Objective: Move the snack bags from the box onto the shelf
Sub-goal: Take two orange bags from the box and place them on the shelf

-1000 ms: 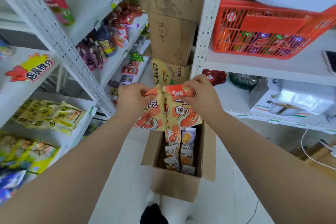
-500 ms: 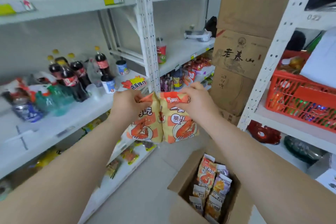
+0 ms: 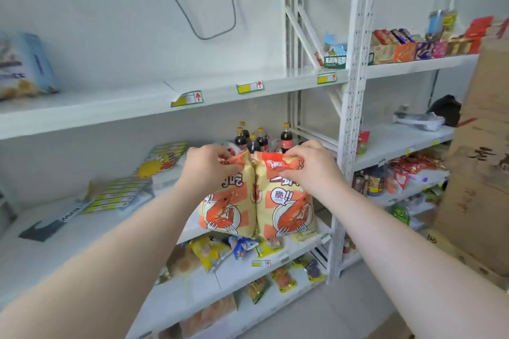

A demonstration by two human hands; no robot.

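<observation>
I hold two yellow-and-orange shrimp snack bags side by side in mid-air, in front of the white shelf (image 3: 82, 228). My left hand (image 3: 205, 166) pinches the top of the left snack bag (image 3: 228, 209). My right hand (image 3: 308, 165) grips the top of the right snack bag (image 3: 286, 209). Both bags hang upright and touch each other, level with the middle shelf board's front edge. The box is out of view.
Cola bottles (image 3: 259, 140) stand on the middle shelf behind the bags. Flat label sheets (image 3: 121, 195) lie on that shelf to the left. Snack packs (image 3: 212, 253) fill the lower shelves. A shelf upright (image 3: 349, 124) stands right of my hands, stacked cartons (image 3: 479, 173) at far right.
My view has swung up and left from the box on the floor to the shelf. Both hands kept hold of the two bags and carried them up toward the middle shelf.
</observation>
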